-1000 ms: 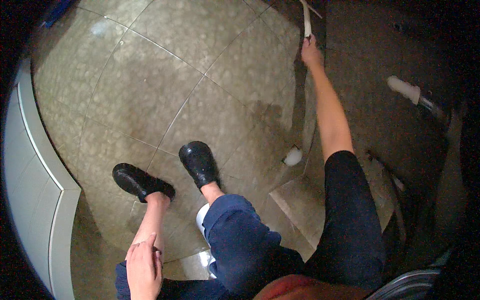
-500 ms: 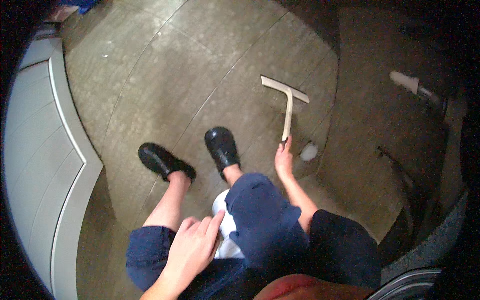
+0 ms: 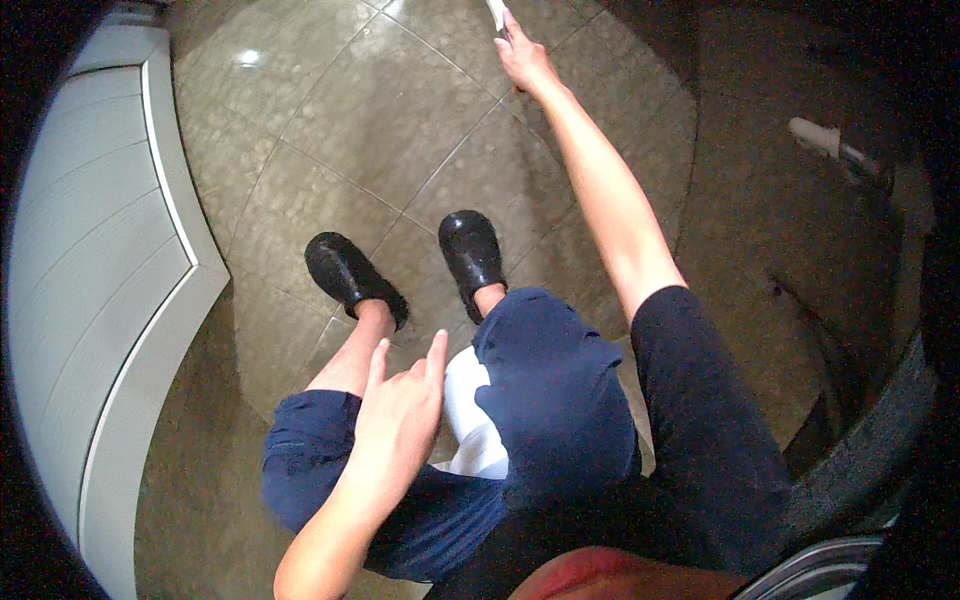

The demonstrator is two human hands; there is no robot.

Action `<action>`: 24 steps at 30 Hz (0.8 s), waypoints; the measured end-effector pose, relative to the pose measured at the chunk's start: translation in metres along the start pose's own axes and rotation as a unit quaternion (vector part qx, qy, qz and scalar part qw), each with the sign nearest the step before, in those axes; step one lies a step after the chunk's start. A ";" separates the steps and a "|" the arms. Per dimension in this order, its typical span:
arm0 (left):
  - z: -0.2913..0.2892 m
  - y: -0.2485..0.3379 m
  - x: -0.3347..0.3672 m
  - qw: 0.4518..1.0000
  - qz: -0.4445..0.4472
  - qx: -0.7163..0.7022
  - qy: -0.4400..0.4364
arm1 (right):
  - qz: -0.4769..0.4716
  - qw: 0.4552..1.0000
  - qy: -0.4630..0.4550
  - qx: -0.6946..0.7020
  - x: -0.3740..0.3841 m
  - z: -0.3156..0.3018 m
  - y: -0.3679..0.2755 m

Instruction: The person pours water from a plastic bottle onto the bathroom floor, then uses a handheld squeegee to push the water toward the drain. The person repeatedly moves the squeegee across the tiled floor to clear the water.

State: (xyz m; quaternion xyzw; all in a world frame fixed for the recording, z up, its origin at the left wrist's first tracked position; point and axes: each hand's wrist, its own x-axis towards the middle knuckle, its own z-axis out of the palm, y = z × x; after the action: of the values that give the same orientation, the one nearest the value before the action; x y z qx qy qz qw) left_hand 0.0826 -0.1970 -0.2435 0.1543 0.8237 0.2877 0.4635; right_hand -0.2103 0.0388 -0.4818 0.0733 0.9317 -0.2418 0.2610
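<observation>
My right hand, at the end of a stretched-out arm, grips the handle of a pale squeegee near the top edge. Only the handle end shows; its blade is out of view. My left hand hangs over my lap with no held thing visible. Two of its fingers stretch forward and apart, while those between look bent. Beside it, between my legs in dark blue shorts, is a smooth white object whose kind I cannot make out. Black clogs are on my feet, flat on the floor.
Wet-looking tiles cover the floor. A grey-white panel with a raised edge stands along the left. At the dim right side lies a pale brush-like thing, and a dark hose-like line runs below it.
My right hand has moved far forward with the squeegee, taking its blade out of view. My left hand has two fingers stretched out now, where they were more bent before.
</observation>
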 end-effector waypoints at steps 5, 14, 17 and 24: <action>-0.020 0.030 -0.001 0.990 0.023 -0.085 0.112 | -0.056 0.993 0.076 -0.069 -0.031 0.043 0.043; 0.053 0.067 -0.028 0.958 0.043 -0.014 0.284 | 0.019 0.993 0.012 -0.114 -0.285 0.073 0.218; 0.089 0.051 -0.004 0.928 0.056 -0.149 0.338 | 0.012 0.995 0.028 -0.094 -0.310 0.069 0.238; 0.118 -0.023 0.001 0.940 -0.149 -0.107 0.289 | 0.033 0.990 -0.003 0.135 -0.282 0.023 0.133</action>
State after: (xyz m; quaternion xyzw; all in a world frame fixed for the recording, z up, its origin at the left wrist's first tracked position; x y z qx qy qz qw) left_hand 0.1830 -0.1752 -0.3061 -0.1104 0.9003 0.3338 0.2568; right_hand 0.0757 0.1403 -0.4068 0.1376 0.8868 -0.3571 0.2592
